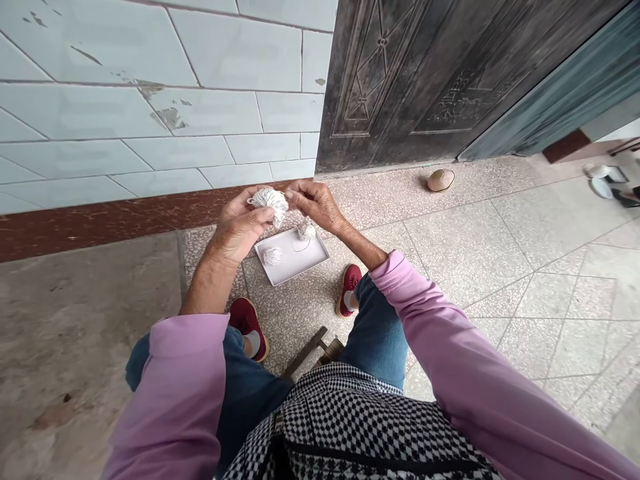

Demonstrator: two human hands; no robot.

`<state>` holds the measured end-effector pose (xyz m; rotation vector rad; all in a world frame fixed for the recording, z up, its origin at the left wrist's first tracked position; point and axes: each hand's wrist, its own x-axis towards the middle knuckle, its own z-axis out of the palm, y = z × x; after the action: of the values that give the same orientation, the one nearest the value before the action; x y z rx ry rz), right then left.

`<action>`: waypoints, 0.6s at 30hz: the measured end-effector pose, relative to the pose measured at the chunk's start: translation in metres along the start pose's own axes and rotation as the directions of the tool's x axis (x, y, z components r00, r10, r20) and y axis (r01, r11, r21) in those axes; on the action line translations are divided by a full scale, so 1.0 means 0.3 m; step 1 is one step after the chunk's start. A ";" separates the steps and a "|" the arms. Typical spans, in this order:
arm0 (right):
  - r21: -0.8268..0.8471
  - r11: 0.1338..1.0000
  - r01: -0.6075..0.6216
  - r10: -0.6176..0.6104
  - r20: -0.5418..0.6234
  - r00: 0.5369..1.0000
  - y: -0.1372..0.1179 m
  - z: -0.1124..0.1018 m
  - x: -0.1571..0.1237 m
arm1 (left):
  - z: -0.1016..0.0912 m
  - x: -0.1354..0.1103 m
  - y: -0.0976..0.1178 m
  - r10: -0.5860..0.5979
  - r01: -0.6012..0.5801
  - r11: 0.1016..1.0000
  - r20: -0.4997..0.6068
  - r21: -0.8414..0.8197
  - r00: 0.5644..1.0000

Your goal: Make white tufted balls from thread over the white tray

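My left hand [239, 227] is closed around a ball of white string [269, 202], held out in front of me above the floor. My right hand [315, 203] pinches the string at the ball's right side, fingers pressed together. Below the hands a flat white tray [310, 261] lies on the floor. It holds a small coil of white string [273, 255] and another small bundle of string [306, 231]. My red shoes [349, 288] rest on either side of it.
A tiled wall [150, 100] with a dark red skirting stands ahead, and a dark metal door [425, 73] to its right. A round tan lid-like object [441, 180] lies by the door. A wooden stool edge [315, 350] shows between my knees.
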<state>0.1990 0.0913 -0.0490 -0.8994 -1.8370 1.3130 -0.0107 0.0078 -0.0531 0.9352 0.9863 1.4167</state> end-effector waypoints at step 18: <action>-0.089 0.996 0.006 0.005 0.123 0.992 -0.112 -0.022 -0.090 | -0.051 0.021 -0.052 0.076 -0.046 0.970 -0.118 0.239 0.990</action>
<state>0.2140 0.0634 -0.0190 -0.8818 -2.0044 1.3212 -0.0202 0.0138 -0.0730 1.0671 1.2506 1.4458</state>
